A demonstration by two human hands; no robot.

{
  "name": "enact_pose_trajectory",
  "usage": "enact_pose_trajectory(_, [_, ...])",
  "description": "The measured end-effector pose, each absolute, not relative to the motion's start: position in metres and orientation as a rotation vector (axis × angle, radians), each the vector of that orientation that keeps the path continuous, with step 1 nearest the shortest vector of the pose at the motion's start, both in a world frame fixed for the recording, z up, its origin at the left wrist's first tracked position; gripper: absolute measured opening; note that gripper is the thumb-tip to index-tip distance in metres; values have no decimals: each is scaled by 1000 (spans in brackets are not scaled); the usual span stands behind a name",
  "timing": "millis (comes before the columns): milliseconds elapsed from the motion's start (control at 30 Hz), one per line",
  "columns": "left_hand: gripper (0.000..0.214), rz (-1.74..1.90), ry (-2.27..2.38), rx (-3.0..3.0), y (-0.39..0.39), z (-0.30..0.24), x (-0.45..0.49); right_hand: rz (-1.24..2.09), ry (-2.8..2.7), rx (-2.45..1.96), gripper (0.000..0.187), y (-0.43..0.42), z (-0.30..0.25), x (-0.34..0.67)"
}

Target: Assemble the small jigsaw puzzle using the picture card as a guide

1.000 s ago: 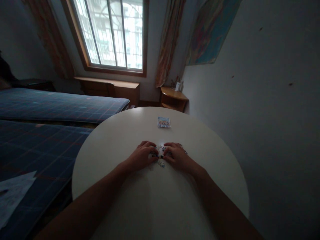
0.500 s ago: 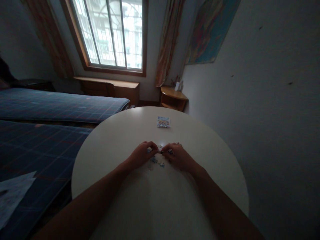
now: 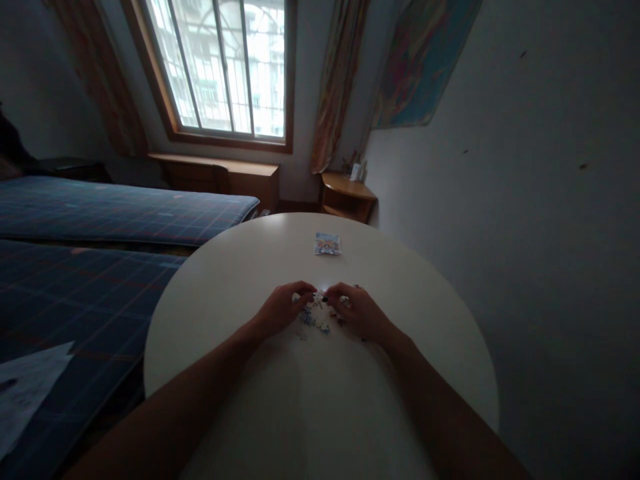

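Small jigsaw puzzle pieces (image 3: 308,317), mostly blue and white, lie in a loose pile on the round white table (image 3: 225,280). On the pile's left side is my left hand (image 3: 285,307), thumb and forefinger pinched around a tiny piece that is mostly hidden. Across from it, my right hand (image 3: 356,311) pinches a small dark puzzle piece (image 3: 325,299). The fingertips of both hands are close together but apart. Several pieces lie partly under the right hand. Farther back rests a small square picture packet (image 3: 327,244) in blue, white and orange.
Plaid mattresses (image 3: 125,210) stand left of the table, with paper sheets (image 3: 35,380) on the nearer one. A wooden desk (image 3: 250,172) is under the window, and a corner shelf (image 3: 350,190) stands behind the table. The wall (image 3: 525,267) rises on the right.
My fingertips have lifted and parted slightly, showing more pieces between and below them. The dark piece in my right hand shows more clearly. The packet has stayed in place.
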State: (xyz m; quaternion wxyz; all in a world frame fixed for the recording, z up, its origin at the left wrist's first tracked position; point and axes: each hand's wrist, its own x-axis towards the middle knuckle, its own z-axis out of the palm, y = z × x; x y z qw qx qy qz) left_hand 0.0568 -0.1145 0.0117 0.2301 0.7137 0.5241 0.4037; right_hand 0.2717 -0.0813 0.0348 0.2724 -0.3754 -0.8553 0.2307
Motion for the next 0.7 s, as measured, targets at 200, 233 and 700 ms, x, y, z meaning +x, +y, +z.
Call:
enact_pose_trajectory(200, [18, 1095, 1378, 2014, -117, 14, 59, 650, -2307, -988, 15, -82, 35, 271])
enact_pose_trajectory(233, [18, 1093, 1362, 2036, -118, 15, 60, 649, -2310, -986, 15, -82, 35, 271])
enact_pose_trajectory(700, [27, 739, 1471, 2335, -111, 9, 17, 491, -2587, -747, 38, -88, 30, 273])
